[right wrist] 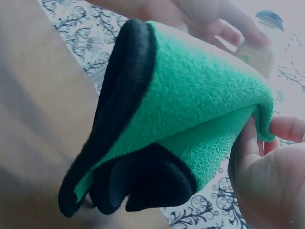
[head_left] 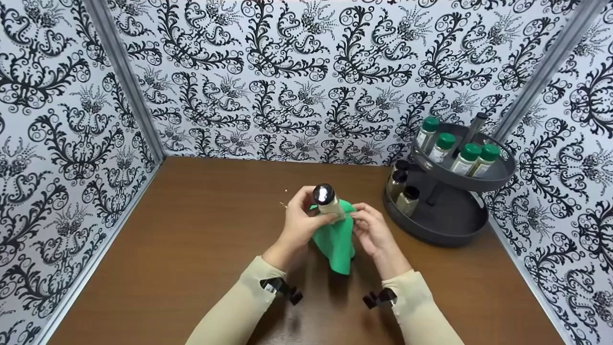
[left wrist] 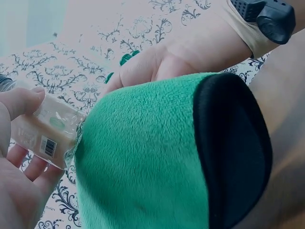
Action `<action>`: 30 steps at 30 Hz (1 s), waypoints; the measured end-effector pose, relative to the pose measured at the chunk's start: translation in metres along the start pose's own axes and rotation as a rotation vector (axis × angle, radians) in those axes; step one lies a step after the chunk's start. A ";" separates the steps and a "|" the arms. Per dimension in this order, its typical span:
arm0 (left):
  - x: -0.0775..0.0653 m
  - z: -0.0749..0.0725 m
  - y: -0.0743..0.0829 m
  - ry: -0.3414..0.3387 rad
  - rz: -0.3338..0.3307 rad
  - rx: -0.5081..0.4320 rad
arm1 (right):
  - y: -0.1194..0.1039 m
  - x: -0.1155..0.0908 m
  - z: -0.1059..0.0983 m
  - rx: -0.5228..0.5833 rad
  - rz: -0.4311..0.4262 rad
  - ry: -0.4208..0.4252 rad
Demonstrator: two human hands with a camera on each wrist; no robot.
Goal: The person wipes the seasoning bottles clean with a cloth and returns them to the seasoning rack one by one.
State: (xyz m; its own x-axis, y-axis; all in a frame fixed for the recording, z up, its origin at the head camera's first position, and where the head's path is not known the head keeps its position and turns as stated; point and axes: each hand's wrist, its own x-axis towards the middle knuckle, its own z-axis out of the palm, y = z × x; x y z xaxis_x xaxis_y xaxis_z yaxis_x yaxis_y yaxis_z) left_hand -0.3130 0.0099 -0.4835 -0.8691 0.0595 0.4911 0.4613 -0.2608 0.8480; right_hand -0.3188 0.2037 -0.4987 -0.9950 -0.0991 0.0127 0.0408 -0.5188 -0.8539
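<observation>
My left hand grips a clear jar by its sides, with the glossy black cap facing up toward the head camera. Pale contents and a barcode label show on the jar in the left wrist view. Between finger and thumb, my right hand pinches the edge of a green cloth with a black border. The folded cloth hangs over the table, its upper part against the jar's base. Part of the left fingers is hidden behind the jar in the head view.
To the right stands a dark two-tier round rack. Several green-capped jars occupy its upper tier, and black-capped jars its lower one. Small pale crumbs lie on the brown table, left of the hands. Patterned walls enclose the table.
</observation>
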 end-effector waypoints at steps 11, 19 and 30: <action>0.000 0.001 -0.002 0.013 -0.002 -0.035 | 0.007 -0.001 0.001 0.017 -0.035 0.026; 0.001 -0.001 0.001 0.025 -0.006 -0.009 | 0.030 -0.007 0.014 0.045 0.038 -0.039; 0.003 -0.003 0.000 0.021 0.021 -0.004 | 0.012 -0.003 0.008 0.015 -0.029 0.019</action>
State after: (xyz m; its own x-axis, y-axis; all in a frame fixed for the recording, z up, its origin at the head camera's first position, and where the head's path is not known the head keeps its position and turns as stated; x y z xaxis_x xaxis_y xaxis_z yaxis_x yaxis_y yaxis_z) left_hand -0.3159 0.0072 -0.4824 -0.8629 0.0338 0.5042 0.4786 -0.2659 0.8368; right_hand -0.3143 0.1908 -0.5047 -0.9973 -0.0682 0.0271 0.0135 -0.5339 -0.8454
